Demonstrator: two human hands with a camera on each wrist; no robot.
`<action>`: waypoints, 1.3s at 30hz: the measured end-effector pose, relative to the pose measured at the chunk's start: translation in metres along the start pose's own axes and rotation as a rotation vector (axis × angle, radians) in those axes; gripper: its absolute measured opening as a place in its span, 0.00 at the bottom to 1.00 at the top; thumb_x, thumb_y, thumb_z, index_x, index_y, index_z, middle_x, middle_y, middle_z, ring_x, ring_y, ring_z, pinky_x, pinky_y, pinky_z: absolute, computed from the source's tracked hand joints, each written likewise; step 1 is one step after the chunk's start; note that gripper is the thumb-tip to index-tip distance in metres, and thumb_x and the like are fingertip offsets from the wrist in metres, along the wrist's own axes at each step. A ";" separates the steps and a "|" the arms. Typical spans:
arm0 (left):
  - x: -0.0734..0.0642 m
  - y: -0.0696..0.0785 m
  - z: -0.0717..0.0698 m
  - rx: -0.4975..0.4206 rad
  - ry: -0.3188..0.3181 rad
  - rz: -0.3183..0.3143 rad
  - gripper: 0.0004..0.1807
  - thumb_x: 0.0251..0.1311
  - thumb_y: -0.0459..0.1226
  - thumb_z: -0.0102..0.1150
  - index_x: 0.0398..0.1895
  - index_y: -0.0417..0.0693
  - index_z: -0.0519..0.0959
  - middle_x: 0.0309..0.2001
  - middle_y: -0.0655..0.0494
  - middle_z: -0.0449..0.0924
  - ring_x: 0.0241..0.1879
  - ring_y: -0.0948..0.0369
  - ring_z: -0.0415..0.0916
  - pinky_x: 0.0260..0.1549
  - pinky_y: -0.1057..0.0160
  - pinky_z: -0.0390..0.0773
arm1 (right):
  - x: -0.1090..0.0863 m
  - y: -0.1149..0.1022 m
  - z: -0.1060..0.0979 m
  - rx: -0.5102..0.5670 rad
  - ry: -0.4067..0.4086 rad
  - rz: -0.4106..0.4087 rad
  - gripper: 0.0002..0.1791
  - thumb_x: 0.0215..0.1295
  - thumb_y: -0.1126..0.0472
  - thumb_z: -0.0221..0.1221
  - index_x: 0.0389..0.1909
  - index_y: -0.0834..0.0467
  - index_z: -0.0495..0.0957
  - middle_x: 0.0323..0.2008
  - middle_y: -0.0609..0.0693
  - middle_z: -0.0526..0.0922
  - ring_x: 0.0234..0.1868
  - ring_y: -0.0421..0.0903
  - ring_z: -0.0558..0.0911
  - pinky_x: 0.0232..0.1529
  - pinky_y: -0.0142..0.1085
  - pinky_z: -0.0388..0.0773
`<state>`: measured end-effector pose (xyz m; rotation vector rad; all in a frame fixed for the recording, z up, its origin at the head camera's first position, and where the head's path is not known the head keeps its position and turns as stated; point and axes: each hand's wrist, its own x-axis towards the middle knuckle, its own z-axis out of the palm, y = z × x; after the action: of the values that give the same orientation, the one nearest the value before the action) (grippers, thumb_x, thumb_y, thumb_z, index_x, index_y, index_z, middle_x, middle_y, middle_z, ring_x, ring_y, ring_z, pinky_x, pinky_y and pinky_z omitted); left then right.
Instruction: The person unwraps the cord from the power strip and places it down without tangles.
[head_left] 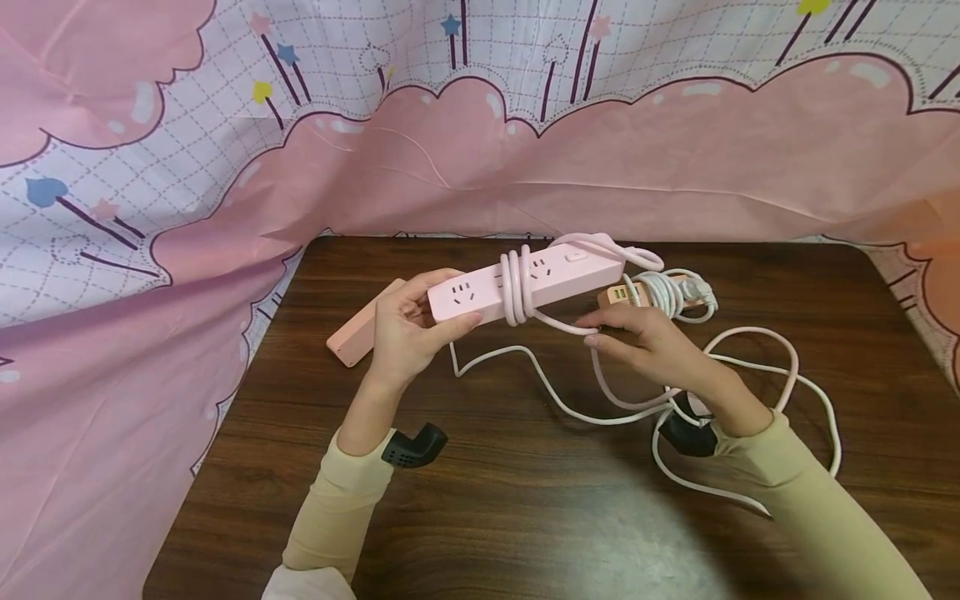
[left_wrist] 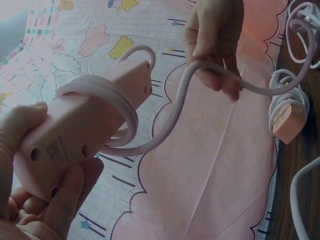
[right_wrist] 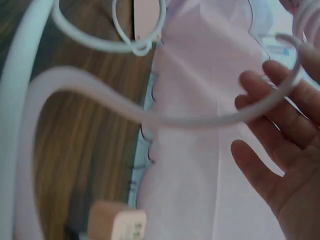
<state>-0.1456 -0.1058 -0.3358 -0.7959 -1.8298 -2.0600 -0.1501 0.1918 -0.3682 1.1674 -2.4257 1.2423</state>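
Note:
A pink power strip (head_left: 480, 287) is held up above the table, tilted, its sockets facing the head camera. My left hand (head_left: 408, 329) grips its near left end, thumb along the front edge and fingers behind. Several turns of its thick pink cable (head_left: 517, 287) wrap the strip's middle, and another loop lies over the far end. My right hand (head_left: 648, 342) pinches the cable just off the coil, between thumb and fingers. In the right wrist view the cable (right_wrist: 190, 121) crosses the fingers (right_wrist: 280, 115) and sags away toward the table.
A peach power strip (head_left: 360, 329) lies on the dark wooden table (head_left: 480, 517) at left. Behind my right hand sits a small peach socket block (head_left: 617, 296) wrapped in white cable (head_left: 663, 293). Loose white cable (head_left: 555, 396) trails across to the right. A patterned pink curtain (head_left: 600, 183) hangs behind.

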 end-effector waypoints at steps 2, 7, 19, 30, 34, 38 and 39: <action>-0.001 0.000 0.000 -0.004 -0.006 -0.004 0.22 0.38 0.16 0.62 0.42 0.18 0.72 0.37 0.63 0.81 0.32 0.65 0.77 0.29 0.70 0.78 | 0.004 -0.001 0.004 0.063 0.013 -0.022 0.11 0.54 0.77 0.61 0.37 0.62 0.82 0.31 0.50 0.82 0.33 0.37 0.75 0.36 0.26 0.69; -0.002 0.002 -0.001 -0.020 -0.063 -0.014 0.23 0.36 0.15 0.63 0.42 0.18 0.72 0.38 0.62 0.81 0.33 0.63 0.76 0.30 0.69 0.78 | 0.008 -0.002 0.000 0.008 0.194 0.022 0.12 0.46 0.81 0.63 0.32 0.66 0.81 0.28 0.41 0.80 0.31 0.33 0.72 0.33 0.25 0.67; -0.004 0.003 -0.004 0.057 -0.150 -0.012 0.25 0.32 0.14 0.66 0.42 0.20 0.74 0.37 0.29 0.77 0.33 0.63 0.75 0.29 0.69 0.78 | 0.000 -0.019 -0.056 0.174 0.500 -0.008 0.06 0.58 0.74 0.60 0.28 0.77 0.78 0.30 0.45 0.81 0.35 0.38 0.76 0.35 0.23 0.70; -0.002 -0.002 -0.007 0.124 0.008 0.052 0.25 0.34 0.14 0.67 0.42 0.22 0.75 0.36 0.34 0.79 0.31 0.64 0.77 0.27 0.69 0.78 | -0.015 -0.055 -0.073 0.567 0.047 -0.276 0.06 0.56 0.81 0.54 0.33 0.75 0.79 0.30 0.59 0.78 0.35 0.48 0.74 0.41 0.33 0.68; 0.000 0.001 -0.009 0.070 0.051 0.062 0.24 0.35 0.14 0.65 0.42 0.20 0.74 0.37 0.48 0.82 0.32 0.64 0.77 0.29 0.70 0.78 | -0.020 -0.041 -0.069 0.347 -0.117 -0.197 0.16 0.51 0.83 0.58 0.36 0.63 0.82 0.29 0.50 0.77 0.31 0.40 0.72 0.32 0.29 0.66; 0.000 0.004 -0.011 -0.003 0.050 0.046 0.23 0.37 0.15 0.63 0.42 0.18 0.72 0.38 0.60 0.82 0.34 0.63 0.76 0.32 0.70 0.77 | -0.019 -0.027 -0.061 0.026 -0.128 0.003 0.19 0.48 0.81 0.61 0.32 0.54 0.83 0.25 0.42 0.76 0.26 0.35 0.70 0.26 0.27 0.65; 0.000 0.005 -0.012 -0.017 0.043 0.042 0.23 0.37 0.16 0.63 0.42 0.17 0.71 0.38 0.60 0.82 0.34 0.64 0.76 0.32 0.70 0.77 | -0.018 -0.024 -0.058 -0.045 -0.109 0.067 0.16 0.50 0.78 0.62 0.30 0.53 0.83 0.24 0.41 0.76 0.26 0.34 0.70 0.25 0.27 0.65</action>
<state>-0.1457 -0.1178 -0.3326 -0.7818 -1.7602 -2.0528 -0.1316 0.2376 -0.3254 1.1796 -2.5772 1.1642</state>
